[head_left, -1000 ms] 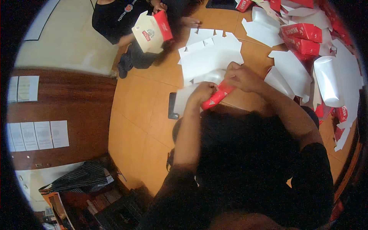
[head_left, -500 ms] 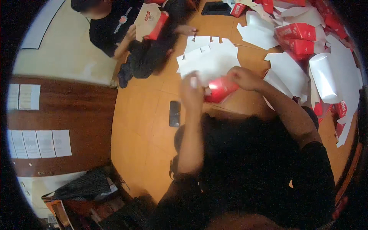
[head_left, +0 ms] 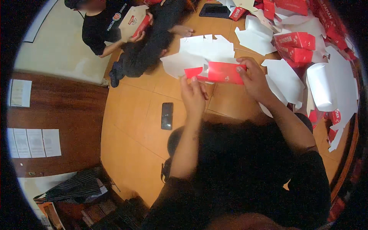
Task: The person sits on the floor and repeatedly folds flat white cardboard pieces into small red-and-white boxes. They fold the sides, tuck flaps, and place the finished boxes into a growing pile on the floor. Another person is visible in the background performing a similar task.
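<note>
A partly folded red-and-white cardboard box [head_left: 227, 73] is held up in front of me with its red side showing. My left hand [head_left: 194, 96] pinches the small red flap at its left end. At the right end my right hand [head_left: 256, 81] grips it, thumb on the red face and fingers behind. The white inner panels of cardboard spread out beyond the red strip; whether all of them belong to this box I cannot tell.
A black phone [head_left: 166, 116] lies on the tan floor [head_left: 134, 122] to the left. Unfolded white sheets [head_left: 283, 78] and red boxes [head_left: 295, 44] pile up on the right. A dark tablet-like object [head_left: 214, 10] is farther off. Another person's hand [head_left: 138, 36] holds a similar box [head_left: 134, 23].
Both hands have turned the cardboard so its red side lies level between them. My right hand has shifted slightly right. The other person's box has tilted and moved left.
</note>
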Available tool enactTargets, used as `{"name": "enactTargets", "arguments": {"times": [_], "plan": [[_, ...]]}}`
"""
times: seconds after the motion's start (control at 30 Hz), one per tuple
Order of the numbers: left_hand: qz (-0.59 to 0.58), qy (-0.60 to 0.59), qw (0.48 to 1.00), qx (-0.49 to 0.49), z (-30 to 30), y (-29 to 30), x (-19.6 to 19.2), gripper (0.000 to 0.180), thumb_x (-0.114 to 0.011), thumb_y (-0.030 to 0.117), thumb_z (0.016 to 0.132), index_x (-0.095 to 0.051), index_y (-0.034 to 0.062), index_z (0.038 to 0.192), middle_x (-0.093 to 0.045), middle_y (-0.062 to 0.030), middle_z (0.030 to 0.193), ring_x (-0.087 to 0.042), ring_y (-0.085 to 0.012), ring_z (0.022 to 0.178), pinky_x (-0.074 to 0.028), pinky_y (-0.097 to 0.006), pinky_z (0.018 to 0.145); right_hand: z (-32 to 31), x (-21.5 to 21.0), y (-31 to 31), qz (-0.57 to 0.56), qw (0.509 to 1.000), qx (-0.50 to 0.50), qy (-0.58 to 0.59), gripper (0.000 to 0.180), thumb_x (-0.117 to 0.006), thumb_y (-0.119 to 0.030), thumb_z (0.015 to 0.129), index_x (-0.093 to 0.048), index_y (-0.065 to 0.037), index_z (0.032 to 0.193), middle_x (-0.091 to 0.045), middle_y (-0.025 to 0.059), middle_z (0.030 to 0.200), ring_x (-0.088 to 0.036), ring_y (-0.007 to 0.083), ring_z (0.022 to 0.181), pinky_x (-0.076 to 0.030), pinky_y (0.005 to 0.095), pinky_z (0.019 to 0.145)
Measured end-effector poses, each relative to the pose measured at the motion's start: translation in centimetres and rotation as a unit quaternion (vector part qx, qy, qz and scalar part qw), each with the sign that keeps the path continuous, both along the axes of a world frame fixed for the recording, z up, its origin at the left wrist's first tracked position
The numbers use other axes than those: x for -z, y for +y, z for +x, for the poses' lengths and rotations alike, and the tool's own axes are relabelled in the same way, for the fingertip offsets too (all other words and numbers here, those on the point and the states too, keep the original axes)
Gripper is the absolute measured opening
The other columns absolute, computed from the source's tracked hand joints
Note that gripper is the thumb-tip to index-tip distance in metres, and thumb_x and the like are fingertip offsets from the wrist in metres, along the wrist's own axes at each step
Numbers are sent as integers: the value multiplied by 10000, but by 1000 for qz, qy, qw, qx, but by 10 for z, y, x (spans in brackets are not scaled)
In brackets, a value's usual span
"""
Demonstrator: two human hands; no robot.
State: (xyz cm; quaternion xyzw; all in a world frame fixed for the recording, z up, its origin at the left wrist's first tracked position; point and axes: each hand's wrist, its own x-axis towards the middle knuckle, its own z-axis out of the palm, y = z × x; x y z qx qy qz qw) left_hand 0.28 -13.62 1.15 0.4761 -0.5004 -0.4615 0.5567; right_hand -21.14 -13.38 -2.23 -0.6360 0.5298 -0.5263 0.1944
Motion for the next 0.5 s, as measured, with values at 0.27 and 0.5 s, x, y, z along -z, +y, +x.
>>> {"name": "enactTargets", "arguments": {"times": [0.27,0.5], "plan": [[13,-115,989,91,16,-2,8,214,-602,171,982,-598,0,1111,-568,0,675,-489,-56,535,-386,-215,460,-2,-12,10,37,998,-54,25,191,-625,-134,909,-575,13,1020,-580,196,1059,-592,347,975,-477,415,869],[-4,-127,992,19,-2,3,14,235,-676,83,917,-641,-4,1132,-572,15,647,-502,-55,527,-388,-210,467,1,-33,19,28,994,-86,58,150,-622,-104,887,-547,17,931,-562,199,1099,-567,375,1020,-463,422,895]]}}
